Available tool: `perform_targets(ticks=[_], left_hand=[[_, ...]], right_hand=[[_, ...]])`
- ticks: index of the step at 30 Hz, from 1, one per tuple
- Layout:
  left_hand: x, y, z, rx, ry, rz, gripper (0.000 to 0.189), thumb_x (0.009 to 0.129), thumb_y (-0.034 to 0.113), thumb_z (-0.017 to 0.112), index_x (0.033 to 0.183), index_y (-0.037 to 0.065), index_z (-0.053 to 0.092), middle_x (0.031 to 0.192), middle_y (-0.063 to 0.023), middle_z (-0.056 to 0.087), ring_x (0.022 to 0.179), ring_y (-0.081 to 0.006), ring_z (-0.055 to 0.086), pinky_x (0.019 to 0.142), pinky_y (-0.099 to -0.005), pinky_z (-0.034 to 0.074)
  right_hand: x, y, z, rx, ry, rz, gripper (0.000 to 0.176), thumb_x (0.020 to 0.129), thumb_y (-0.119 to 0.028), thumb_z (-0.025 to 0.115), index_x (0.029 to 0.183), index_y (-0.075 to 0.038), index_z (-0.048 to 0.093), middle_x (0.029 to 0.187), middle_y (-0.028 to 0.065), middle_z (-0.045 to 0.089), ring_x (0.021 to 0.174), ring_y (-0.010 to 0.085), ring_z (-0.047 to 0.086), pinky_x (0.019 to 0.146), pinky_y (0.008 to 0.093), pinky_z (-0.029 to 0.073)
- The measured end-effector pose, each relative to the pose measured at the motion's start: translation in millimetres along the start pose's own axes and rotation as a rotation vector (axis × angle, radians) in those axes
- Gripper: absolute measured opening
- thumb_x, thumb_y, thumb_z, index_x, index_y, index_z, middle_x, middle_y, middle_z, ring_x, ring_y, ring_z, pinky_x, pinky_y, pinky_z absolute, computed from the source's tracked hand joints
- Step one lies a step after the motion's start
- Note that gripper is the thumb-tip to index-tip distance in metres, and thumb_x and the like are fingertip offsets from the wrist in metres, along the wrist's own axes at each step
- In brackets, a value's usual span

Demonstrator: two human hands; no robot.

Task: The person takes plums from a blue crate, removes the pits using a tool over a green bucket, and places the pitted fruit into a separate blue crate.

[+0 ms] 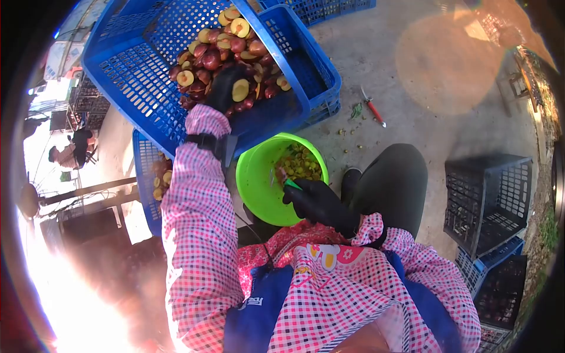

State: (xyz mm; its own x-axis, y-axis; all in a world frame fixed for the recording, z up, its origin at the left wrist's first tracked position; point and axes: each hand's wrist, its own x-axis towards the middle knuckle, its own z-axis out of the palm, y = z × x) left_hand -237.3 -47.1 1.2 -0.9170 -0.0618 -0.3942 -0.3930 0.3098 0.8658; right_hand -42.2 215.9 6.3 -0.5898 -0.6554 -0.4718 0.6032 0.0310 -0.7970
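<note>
My left hand [226,87], in a black glove, reaches into a tilted blue crate [132,73] among dark red fruits [212,59], many cut in half with yellow flesh. A cut half [240,90] lies against it; the fingers are hidden, so its grip cannot be made out. My right hand [321,205], also black-gloved, is closed around a green handle [292,184] over a bright green bucket [253,197]. Small yellow-green pieces [300,162] lie inside the bucket. The tool's far end is too small to make out clearly.
Red-handled cutters [372,109] lie on the concrete floor beside a leaf and scattered bits. Another blue crate [144,176] with fruit stands at left. Black crates [485,200] are stacked at right. A person [73,150] sits far left. My knee [394,182] is right of the bucket.
</note>
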Motion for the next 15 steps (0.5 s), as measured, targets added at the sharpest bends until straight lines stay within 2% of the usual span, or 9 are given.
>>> perform_targets(ticks=[2,3,4,6,8,9,10,12,15], left_hand=[[-46,3,5,-0.470,0.142,0.313,0.030,0.094,0.024,0.049,0.111,0.002,0.061,0.098,-0.0132,0.068,0.086,-0.0262,0.069,0.071,-0.0365,0.058],[-68,4,2,-0.570,-0.051,0.292,0.035,0.096,0.026,0.045,0.114,0.001,0.060,0.100,-0.0132,0.068,0.086,-0.0259,0.069,0.074,-0.0385,0.058],[-79,-2,-4,-0.645,-0.131,0.140,0.043,0.096,0.032,0.043,0.118,-0.002,0.057,0.105,-0.0158,0.067,0.090,-0.0272,0.068,0.077,-0.0390,0.058],[-117,-23,0,-0.267,-0.064,0.236,0.051,0.095,0.039,0.044,0.121,-0.003,0.054,0.104,-0.0178,0.067,0.088,-0.0294,0.068,0.078,-0.0393,0.057],[-155,-29,20,-0.858,-0.352,0.031,0.057,0.094,0.045,0.044,0.122,-0.004,0.054,0.103,-0.0190,0.066,0.086,-0.0305,0.067,0.077,-0.0389,0.056],[-178,-14,39,-0.872,-0.208,-0.064,0.064,0.095,0.053,0.040,0.122,-0.004,0.053,0.102,-0.0195,0.066,0.086,-0.0296,0.067,0.078,-0.0396,0.055],[-183,-35,39,-0.950,-0.417,-0.094,0.063,0.098,0.053,0.040,0.124,-0.002,0.053,0.107,-0.0172,0.065,0.091,-0.0259,0.067,0.080,-0.0370,0.054],[-193,-64,65,-0.658,0.010,0.009,0.055,0.100,0.047,0.043,0.126,0.000,0.053,0.112,-0.0128,0.063,0.090,-0.0211,0.066,0.080,-0.0340,0.054],[-216,-48,78,-0.883,-0.087,-0.056,0.046,0.101,0.040,0.045,0.127,0.002,0.053,0.117,-0.0080,0.061,0.094,-0.0174,0.064,0.080,-0.0312,0.053]], right_hand=[[-2,-5,0,0.022,0.016,0.011,0.037,0.099,-0.038,0.049,0.101,-0.004,0.062,0.062,0.0017,0.055,0.049,0.0083,0.049,0.047,0.0253,0.040],[-7,-12,1,0.021,0.116,-0.067,0.035,0.097,-0.036,0.053,0.103,-0.003,0.062,0.067,0.0017,0.058,0.056,0.0094,0.053,0.052,0.0282,0.042],[-9,-16,1,0.023,0.214,-0.143,0.034,0.095,-0.033,0.057,0.105,-0.002,0.063,0.072,0.0017,0.061,0.062,0.0104,0.057,0.057,0.0311,0.045],[2,-1,0,-0.072,0.324,-0.215,0.029,0.095,-0.030,0.058,0.106,-0.003,0.062,0.071,0.0066,0.062,0.062,0.0162,0.061,0.058,0.0342,0.047],[-2,-10,-2,-0.247,0.407,-0.463,0.027,0.095,-0.030,0.058,0.105,-0.004,0.063,0.073,0.0121,0.063,0.063,0.0251,0.063,0.060,0.0356,0.048],[-6,-11,-1,-0.306,0.387,-0.525,0.032,0.094,-0.035,0.059,0.103,-0.005,0.064,0.077,0.0162,0.064,0.069,0.0341,0.064,0.062,0.0388,0.049],[-5,-8,0,-0.306,0.385,-0.518,0.032,0.094,-0.035,0.059,0.103,-0.005,0.064,0.077,0.0162,0.064,0.069,0.0341,0.064,0.062,0.0388,0.049],[-1,-1,3,-0.593,0.389,-0.593,0.037,0.092,-0.040,0.059,0.101,-0.005,0.065,0.079,0.0171,0.066,0.073,0.0360,0.065,0.064,0.0422,0.049],[-2,9,6,-0.634,0.349,-0.558,0.042,0.092,-0.045,0.058,0.094,-0.003,0.065,0.078,0.0197,0.066,0.073,0.0384,0.065,0.066,0.0457,0.050]])
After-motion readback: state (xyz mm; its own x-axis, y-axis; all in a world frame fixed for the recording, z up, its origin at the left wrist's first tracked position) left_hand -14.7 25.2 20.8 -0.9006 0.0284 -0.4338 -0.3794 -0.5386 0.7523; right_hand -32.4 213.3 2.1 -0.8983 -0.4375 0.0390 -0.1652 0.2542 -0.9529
